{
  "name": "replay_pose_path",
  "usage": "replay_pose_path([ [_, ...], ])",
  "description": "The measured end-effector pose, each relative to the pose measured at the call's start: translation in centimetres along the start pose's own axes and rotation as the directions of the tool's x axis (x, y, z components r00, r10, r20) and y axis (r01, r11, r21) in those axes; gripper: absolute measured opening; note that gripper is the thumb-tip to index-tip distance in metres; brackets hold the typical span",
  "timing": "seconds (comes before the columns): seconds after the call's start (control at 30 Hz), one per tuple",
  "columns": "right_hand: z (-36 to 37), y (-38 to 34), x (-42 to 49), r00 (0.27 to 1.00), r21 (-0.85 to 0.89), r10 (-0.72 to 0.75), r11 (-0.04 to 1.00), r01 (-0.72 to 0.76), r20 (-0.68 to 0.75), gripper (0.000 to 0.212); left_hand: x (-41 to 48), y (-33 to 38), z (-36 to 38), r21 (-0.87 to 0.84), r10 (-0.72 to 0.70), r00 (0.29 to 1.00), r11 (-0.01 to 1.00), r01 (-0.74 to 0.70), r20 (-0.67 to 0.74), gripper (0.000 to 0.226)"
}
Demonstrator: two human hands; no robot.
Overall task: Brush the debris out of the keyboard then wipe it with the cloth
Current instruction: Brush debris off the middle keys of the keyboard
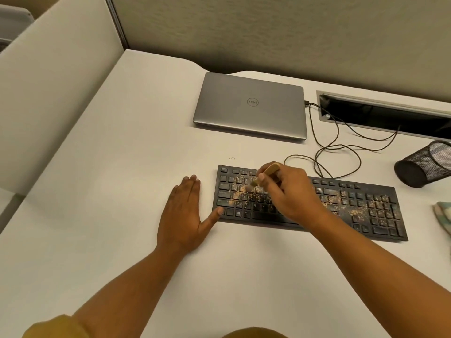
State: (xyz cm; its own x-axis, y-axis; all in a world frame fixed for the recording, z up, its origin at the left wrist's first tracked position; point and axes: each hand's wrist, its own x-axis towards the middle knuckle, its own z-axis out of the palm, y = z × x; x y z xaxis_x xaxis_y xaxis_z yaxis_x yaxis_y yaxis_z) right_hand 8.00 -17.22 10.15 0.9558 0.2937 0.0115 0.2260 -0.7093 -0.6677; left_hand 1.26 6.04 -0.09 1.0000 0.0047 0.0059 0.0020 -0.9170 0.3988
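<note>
- Keyboard [353, 206], black and full-size, lies flat on the white desk [109, 179], toward its right side.
- Tan debris [238, 195] is scattered over the left keys, with another patch near the number pad.
- The right hand [290, 193] reaches over the middle of the keyboard, fingers curled tightly round a small wooden brush [268, 170]. The bristles point down and to the left onto the dirty keys.
- The left hand [184, 213] lies flat on the desk just left of the keyboard, fingers straight and together, holding nothing. Its thumb tip touches the keyboard's near left corner.
- The cloth [444, 213], pale and folded, sits on the desk just past the keyboard's right end, partly cut off from view.
- A closed silver laptop [249, 106] sits behind the keyboard, with a dark cable [336, 142] looping from its right side.
- A black mesh cup [424, 164] lies tipped on its side at the far right.
</note>
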Motion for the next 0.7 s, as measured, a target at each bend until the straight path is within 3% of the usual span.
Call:
replay_pose_path([
  [0.13, -0.3, 0.5, 0.6, 0.993, 0.052, 0.031, 0.998, -0.025, -0.117, 0.018, 0.1, 0.1, 0.0, -0.008, -0.007, 1.0, 1.0, 0.007, -0.002, 0.1],
  [0.27, -0.4, 0.3, 0.3, 0.999, 0.089, 0.039, 0.995, -0.041, 0.028, 0.013, 0.0, 0.1, -0.1, -0.009, -0.008, 1.0, 1.0, 0.008, -0.002, 0.101],
  [0.4, -0.7, 0.5, 0.7, 0.991, 0.136, 0.078, 0.989, -0.063, -0.109, 0.013, 0.1, 0.1, 0.0, -0.007, -0.01, 1.0, 1.0, 0.01, 0.002, 0.1],
  [0.53, -0.7, 0.4, 0.7, 0.997, 0.108, 0.072, 0.991, -0.072, 0.004, 0.012, 0.0, 0.1, -0.1, -0.009, -0.011, 1.0, 1.0, 0.011, 0.004, 0.101],
  [0.63, -0.9, 0.8, 1.2, 0.988, 0.144, 0.125, 0.983, -0.112, -0.086, 0.01, 0.0, 0.2, -0.1, -0.013, -0.011, 1.0, 1.0, 0.011, 0.008, 0.101],
  [0.7, -1.1, 1.0, 1.3, 0.988, 0.169, 0.14, 0.977, -0.127, -0.064, 0.011, 0.1, 0.2, -0.1, -0.014, -0.013, 1.0, 1.0, 0.013, 0.004, 0.101],
])
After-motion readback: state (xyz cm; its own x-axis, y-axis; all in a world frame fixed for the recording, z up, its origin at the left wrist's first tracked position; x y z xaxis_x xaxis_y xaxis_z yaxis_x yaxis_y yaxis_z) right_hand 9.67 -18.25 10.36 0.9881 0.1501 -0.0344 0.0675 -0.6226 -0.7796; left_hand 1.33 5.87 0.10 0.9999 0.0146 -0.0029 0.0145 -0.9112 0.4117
